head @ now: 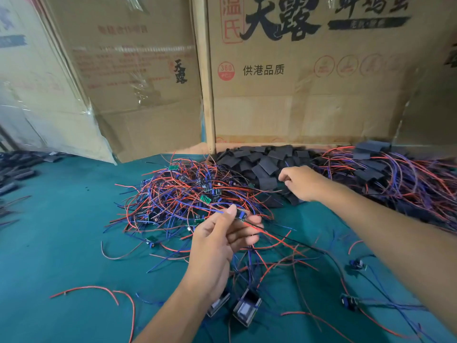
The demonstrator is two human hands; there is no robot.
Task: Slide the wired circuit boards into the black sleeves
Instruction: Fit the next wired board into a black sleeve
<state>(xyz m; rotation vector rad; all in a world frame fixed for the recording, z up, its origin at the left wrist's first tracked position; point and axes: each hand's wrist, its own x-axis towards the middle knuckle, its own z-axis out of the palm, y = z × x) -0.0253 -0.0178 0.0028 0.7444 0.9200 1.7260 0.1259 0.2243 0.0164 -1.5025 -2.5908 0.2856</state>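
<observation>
Teal cloth covers the surface, strewn nearest the camera with loose red and blue wires and two small clear-fronted blocks, partly hidden behind the left forearm. Just beyond, the left hand pinches a wired circuit board between thumb and fingers; the board is small and mostly covered by the fingertips. Behind it lies a tangled heap of wired boards, individual boards hard to pick out. Further right, the right hand reaches with curled fingers to the edge of the pile of black sleeves; whether it grips one cannot be told. Printed cardboard boxes stand behind, cut off above.
</observation>
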